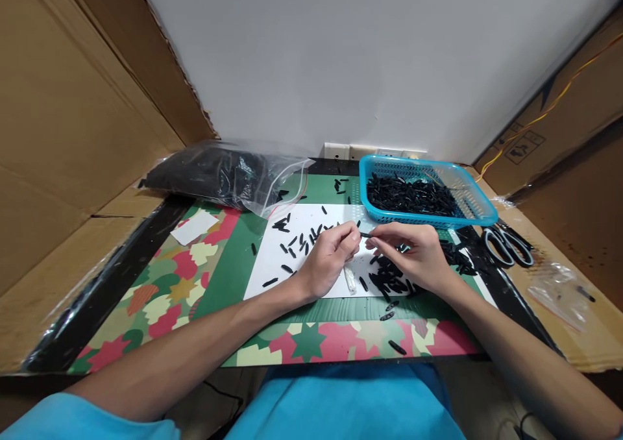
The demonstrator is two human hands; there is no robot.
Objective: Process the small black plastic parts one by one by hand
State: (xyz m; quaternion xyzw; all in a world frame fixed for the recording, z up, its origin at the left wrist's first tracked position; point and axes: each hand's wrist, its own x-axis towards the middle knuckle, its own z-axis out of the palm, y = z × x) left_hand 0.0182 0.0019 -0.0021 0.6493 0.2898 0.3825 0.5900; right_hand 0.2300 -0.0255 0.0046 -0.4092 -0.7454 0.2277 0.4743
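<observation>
My left hand (329,258) is closed in a fist over the white sheet. A white crumpled strip (350,280) sticks out from under its curled fingers, and the rest of the strip is hidden. Facing it, my right hand (409,248) pinches a small, slim black piece (365,235) between thumb and fingertips. That piece's left end meets the left fist. Many similar black pieces lie scattered on the white sheet (260,268), with a denser pile (389,276) under my right hand.
A blue basket (433,220) full of black pieces stands at the back right. Scissors (506,245) and a small clear bag (559,294) lie to the right. At the back left rests a large zip bag (209,174) of black contents. Cardboard walls (87,96) flank the table.
</observation>
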